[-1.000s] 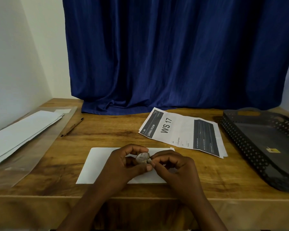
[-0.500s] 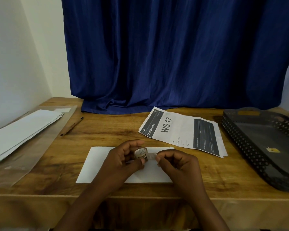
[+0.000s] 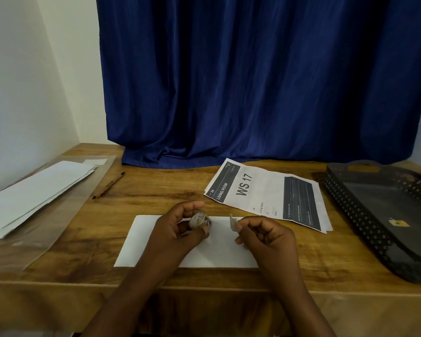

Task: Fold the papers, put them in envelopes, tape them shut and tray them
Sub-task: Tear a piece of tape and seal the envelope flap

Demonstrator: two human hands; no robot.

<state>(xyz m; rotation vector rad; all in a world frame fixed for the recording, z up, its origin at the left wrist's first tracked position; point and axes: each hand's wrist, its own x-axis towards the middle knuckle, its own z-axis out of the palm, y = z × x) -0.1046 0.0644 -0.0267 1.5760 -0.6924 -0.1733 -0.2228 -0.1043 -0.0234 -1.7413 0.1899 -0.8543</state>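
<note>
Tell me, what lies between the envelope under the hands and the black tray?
In the head view, only bare wooden table lies between the white envelope and the black tray; the printed sheets sit further back.

Envelope lies centre; papers behind it; tray right.

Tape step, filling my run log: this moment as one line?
left hand: holds tape roll | right hand: pinches tape end | envelope: flat beneath | tray: empty

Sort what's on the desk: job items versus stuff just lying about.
Job: tape roll in left hand; tape end pinched by right hand; envelope; printed sheets; spare envelopes; tray.
Lying about: pencil; plastic sleeve; curtain.
</note>
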